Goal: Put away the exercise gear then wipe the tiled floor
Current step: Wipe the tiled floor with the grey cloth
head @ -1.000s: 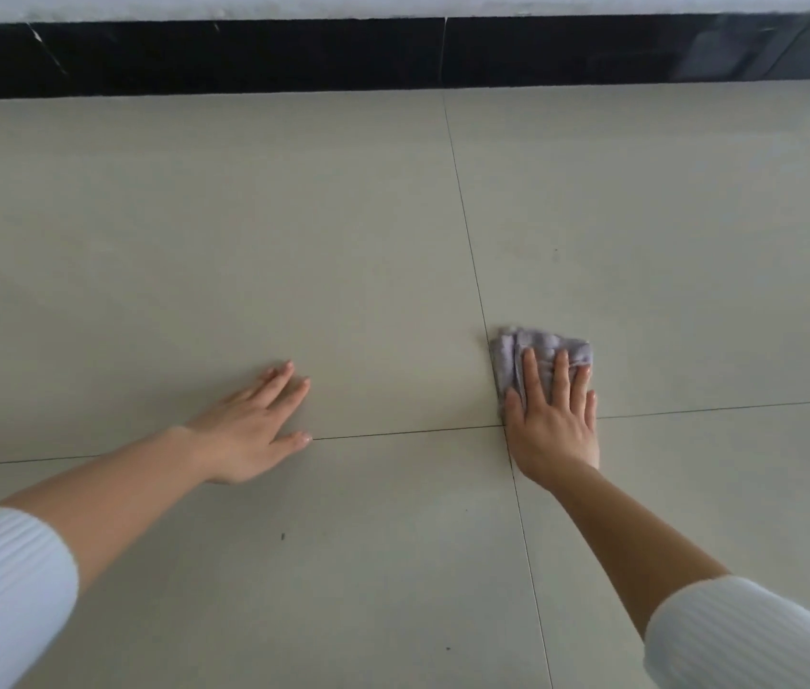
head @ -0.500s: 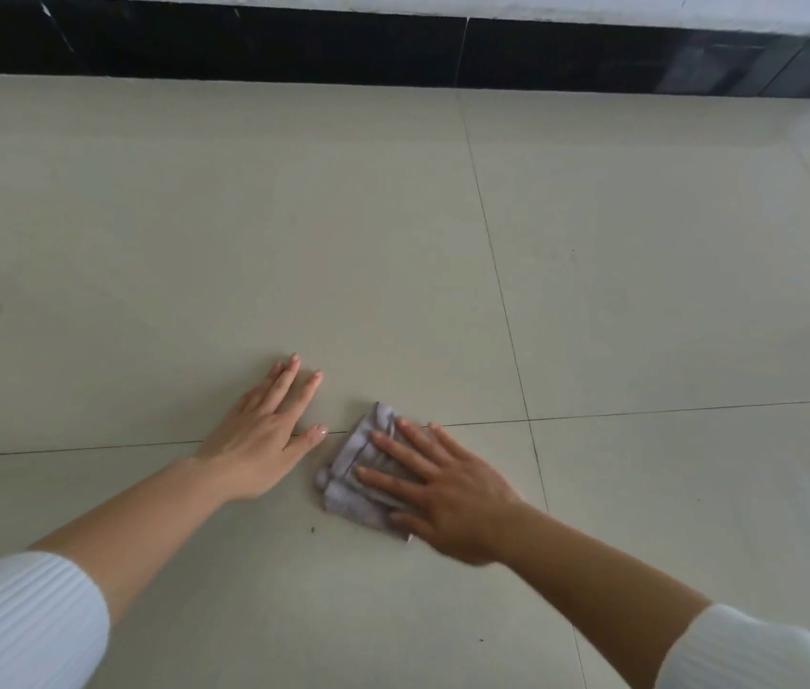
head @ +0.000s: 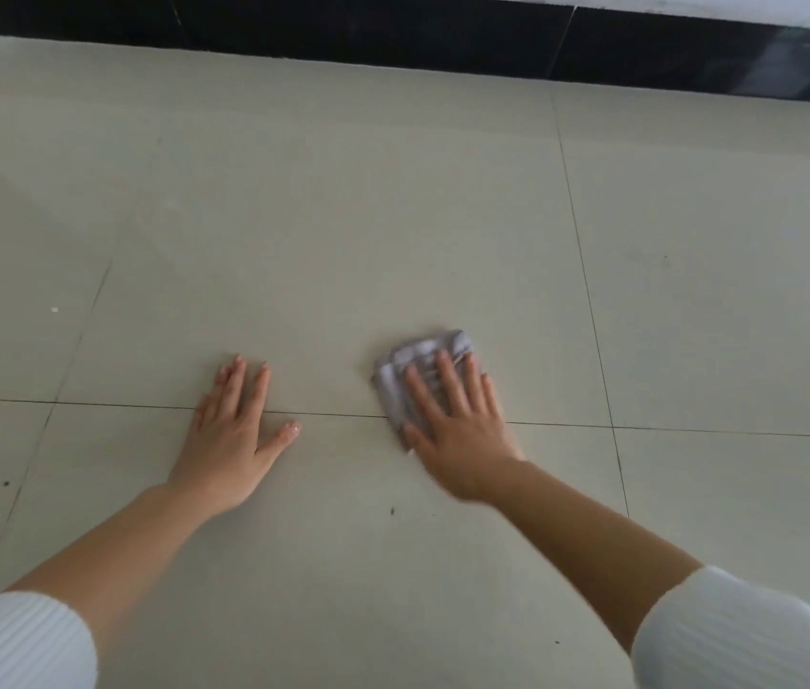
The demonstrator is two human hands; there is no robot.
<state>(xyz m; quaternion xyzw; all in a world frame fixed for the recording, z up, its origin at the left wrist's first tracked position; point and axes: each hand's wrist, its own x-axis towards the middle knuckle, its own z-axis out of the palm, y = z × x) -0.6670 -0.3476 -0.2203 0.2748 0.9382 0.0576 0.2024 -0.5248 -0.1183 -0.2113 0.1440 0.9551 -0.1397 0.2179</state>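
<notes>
A folded grey cloth (head: 413, 358) lies on the pale tiled floor (head: 343, 231), just above a grout line. My right hand (head: 457, 430) presses flat on the cloth with fingers spread; its near half is hidden under my palm. My left hand (head: 231, 435) rests flat on the floor to the left, fingers apart, holding nothing, about a hand's width from the cloth. No exercise gear is in view.
A black skirting band (head: 443, 37) runs along the far edge of the floor below a white wall. Small dark specks (head: 392, 511) dot the tiles near my arms. Grout lines cross by both hands.
My right hand has slid the cloth from beside my left hand back to the right and slightly away. My left hand has stayed planted on the floor.
</notes>
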